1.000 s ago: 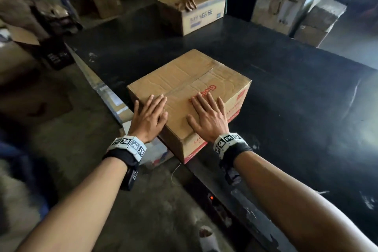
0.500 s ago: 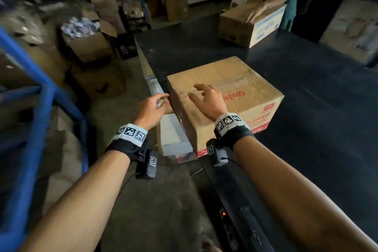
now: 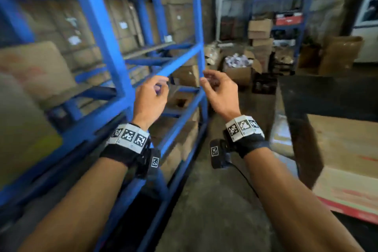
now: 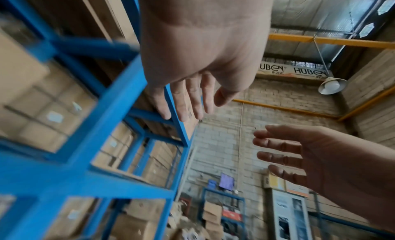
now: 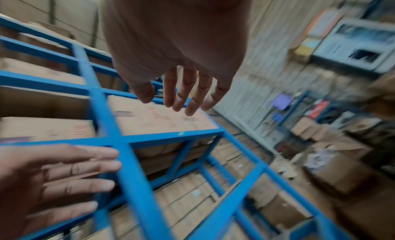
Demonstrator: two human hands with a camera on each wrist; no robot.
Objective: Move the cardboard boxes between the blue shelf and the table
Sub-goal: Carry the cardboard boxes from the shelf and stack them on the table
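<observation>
Brown cardboard boxes [image 3: 38, 67], flat-sided and blurred, fill the bays of the blue shelf [image 3: 96, 27], a frame of square painted metal bars. Another box [image 3: 345, 161] with red edging lies on the dark table [image 3: 327, 96] at right. Between them, the left hand [image 3: 150, 99] and right hand [image 3: 222, 94] hang in the air with fingers loosely spread, holding nothing and touching no box.

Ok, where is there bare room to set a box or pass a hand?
Free: the black table top beyond the cardboard box; the concrete aisle between blue shelf and table. Crowded: the shelf bays, packed with stacked boxes.
</observation>
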